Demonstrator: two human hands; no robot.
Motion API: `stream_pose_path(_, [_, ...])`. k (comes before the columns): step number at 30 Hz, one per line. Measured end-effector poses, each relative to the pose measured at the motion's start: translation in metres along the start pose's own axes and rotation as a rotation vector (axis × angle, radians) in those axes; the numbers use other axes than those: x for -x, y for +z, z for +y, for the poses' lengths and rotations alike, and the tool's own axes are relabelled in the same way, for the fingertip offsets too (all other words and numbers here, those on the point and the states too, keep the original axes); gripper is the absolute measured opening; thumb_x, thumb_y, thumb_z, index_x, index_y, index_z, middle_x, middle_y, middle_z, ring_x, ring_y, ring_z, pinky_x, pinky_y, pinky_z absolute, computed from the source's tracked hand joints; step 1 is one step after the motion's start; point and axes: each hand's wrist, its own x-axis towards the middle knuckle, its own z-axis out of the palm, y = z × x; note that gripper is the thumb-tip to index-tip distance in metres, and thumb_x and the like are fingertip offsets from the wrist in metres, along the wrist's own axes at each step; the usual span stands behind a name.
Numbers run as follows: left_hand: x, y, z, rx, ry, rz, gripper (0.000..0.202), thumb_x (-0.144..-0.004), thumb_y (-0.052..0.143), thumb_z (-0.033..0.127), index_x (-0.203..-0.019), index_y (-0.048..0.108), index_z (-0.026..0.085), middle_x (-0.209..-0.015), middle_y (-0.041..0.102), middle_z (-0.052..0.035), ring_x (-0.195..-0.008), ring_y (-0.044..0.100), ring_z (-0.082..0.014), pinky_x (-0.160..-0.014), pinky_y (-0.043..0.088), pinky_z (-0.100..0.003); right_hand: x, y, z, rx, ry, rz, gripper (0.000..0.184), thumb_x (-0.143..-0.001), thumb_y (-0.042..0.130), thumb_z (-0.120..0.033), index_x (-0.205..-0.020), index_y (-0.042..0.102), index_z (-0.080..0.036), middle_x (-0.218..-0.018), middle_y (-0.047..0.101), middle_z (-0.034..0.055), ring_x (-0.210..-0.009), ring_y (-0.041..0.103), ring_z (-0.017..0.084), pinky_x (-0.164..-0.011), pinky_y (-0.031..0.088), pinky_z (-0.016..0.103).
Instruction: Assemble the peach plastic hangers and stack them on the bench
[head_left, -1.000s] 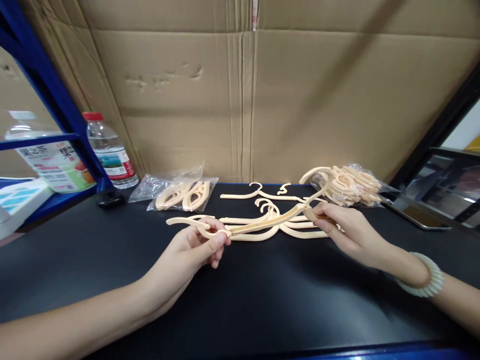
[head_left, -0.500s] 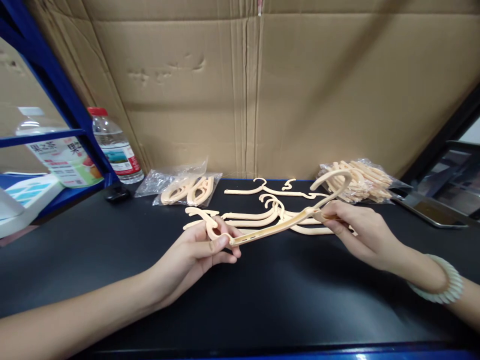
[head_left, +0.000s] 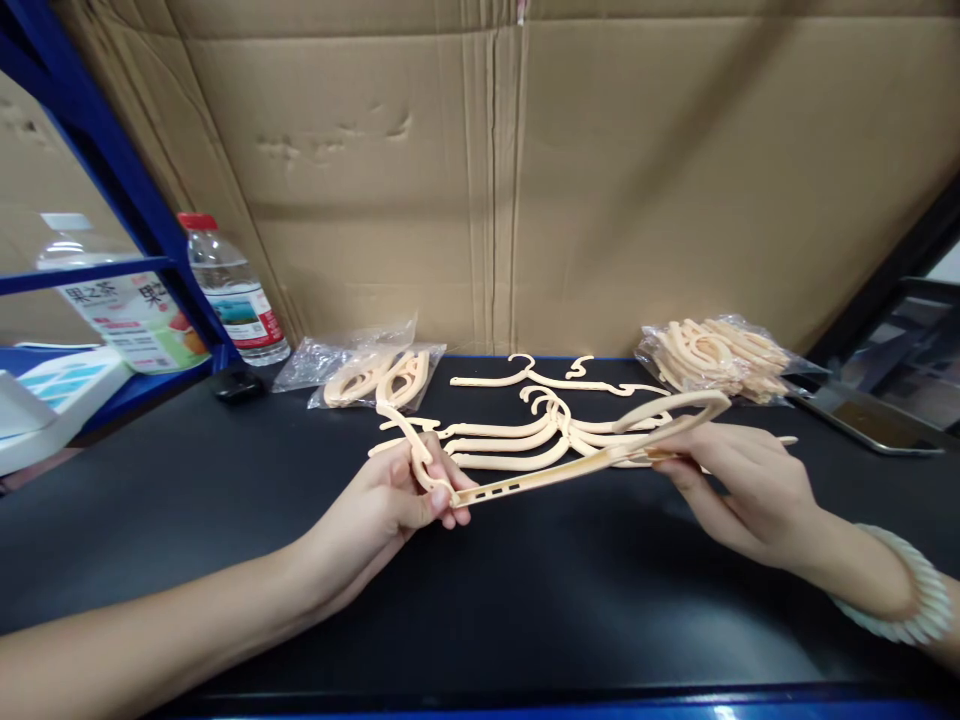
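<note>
Left hand (head_left: 390,500), right hand (head_left: 739,475) — both pinching cream hanger (head_left: 547,475), above black table (head_left: 525,600)

Black tabletop (head_left: 525,600) carries loose cream hangers (head_left: 525,440), two bagged hanger packs (head_left: 375,375) (head_left: 716,355), water bottle (head_left: 232,290).

My left hand (head_left: 390,505) pinches one end of cream plastic hanger (head_left: 555,470), right hand (head_left: 739,480) grips other end, held above black tabletop (head_left: 525,600); loose cream hangers (head_left: 525,435) lie just behind.
</note>
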Motion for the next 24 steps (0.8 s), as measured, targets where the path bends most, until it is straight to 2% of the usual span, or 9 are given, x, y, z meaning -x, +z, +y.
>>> stream_pose_path(9, [-0.003, -0.003, -0.005, -0.08, 0.106, 0.093, 0.019, -0.065, 0.07, 0.011, -0.066, 0.052, 0.016, -0.072, 0.062, 0.0013, -0.062, 0.057, -0.0117, -0.06, 0.047, -0.021, 0.006, 0.003, -0.007, -0.058, 0.033, -0.069, 0.017, -0.091, 0.05, -0.01, -0.104, 0.054, -0.019, -0.084, 0.067, 0.0052, -0.075, 0.067, 0.02, -0.058, 0.048, 0.028])
stream_pose_path(17, [-0.006, -0.007, -0.009, -0.128, 0.177, 0.148, 0.023, -0.068, 0.076, 0.015, -0.067, 0.053, 0.015, -0.072, 0.061, 0.0009, -0.06, 0.058, -0.0109, -0.057, 0.048, -0.019, 0.003, 0.002, -0.013, -0.128, 0.134, -0.084, 0.013, -0.094, 0.049, -0.013, -0.104, 0.055, -0.019, -0.09, 0.067, 0.0052, -0.08, 0.065, 0.018, -0.067, 0.049, 0.027])
stream_pose_path(20, [-0.006, -0.006, -0.008, -0.085, 0.163, 0.157, 0.023, -0.068, 0.079, 0.017, -0.068, 0.056, 0.015, -0.074, 0.064, 0.0001, -0.064, 0.061, -0.0103, -0.063, 0.051, -0.018, -0.001, 0.003, -0.013, -0.189, 0.214, -0.109, 0.011, -0.094, 0.049, -0.014, -0.1, 0.056, -0.019, -0.087, 0.064, 0.0044, -0.075, 0.062, 0.016, -0.064, 0.048, 0.026])
stream_pose_path(24, [-0.002, -0.002, -0.005, -0.03, 0.062, 0.158, 0.022, -0.071, 0.08, 0.023, -0.071, 0.059, 0.016, -0.076, 0.067, -0.0011, -0.076, 0.066, -0.0141, -0.071, 0.054, -0.019, -0.005, 0.005, -0.007, -0.208, 0.331, -0.138, 0.012, -0.097, 0.046, -0.019, -0.095, 0.058, -0.019, -0.078, 0.059, 0.0022, -0.065, 0.056, 0.015, -0.058, 0.043, 0.027])
